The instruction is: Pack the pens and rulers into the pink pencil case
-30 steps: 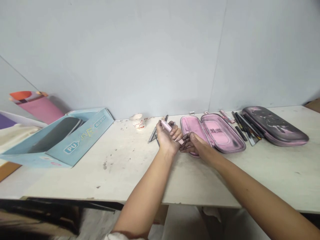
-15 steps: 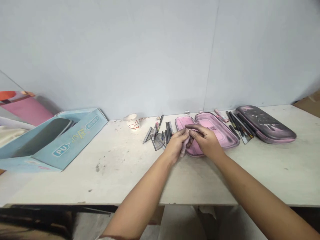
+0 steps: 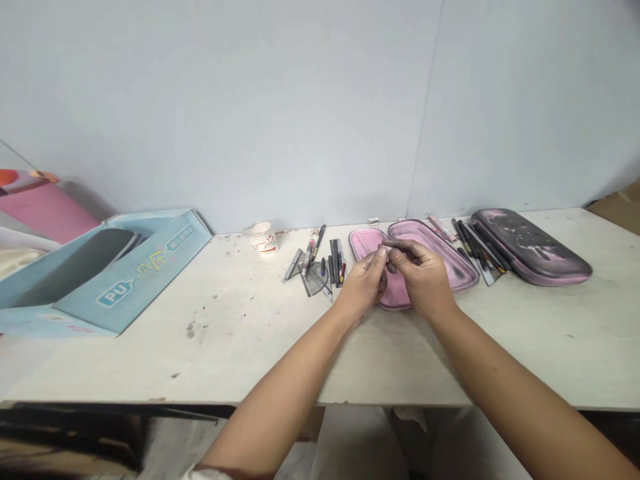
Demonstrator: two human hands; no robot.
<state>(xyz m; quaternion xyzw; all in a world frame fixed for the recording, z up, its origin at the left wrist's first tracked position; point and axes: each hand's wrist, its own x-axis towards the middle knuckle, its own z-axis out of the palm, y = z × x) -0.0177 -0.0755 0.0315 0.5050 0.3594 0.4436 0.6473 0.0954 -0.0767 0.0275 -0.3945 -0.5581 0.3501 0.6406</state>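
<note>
Pink roll: at the far left, leaning behind the blue box.
Blue box: open on top, with "PU" on the side and a dark, rounded thing inside.
Paper cup: standing up near the wall, white with red marks.
Clear rulers: lying in a little heap, with a pink marker on top.
Black pens: side by side, just left of the left hand.
Left hand: fingers curled in, thumb tip up against the right one; cannot tell what is pinched, if anything.
Open pink case: flat on the white table, opened like a book, under and behind both hands and partly hidden by them; cannot tell if touching.
Right hand: fingers bent, tips meeting the left ones, over the case; cannot tell what is pinched there either.
More pens: in a pile, well right of the right hand.
Closed dark case: lying flat beside that pile.
Brown box: at the far right edge.
</note>
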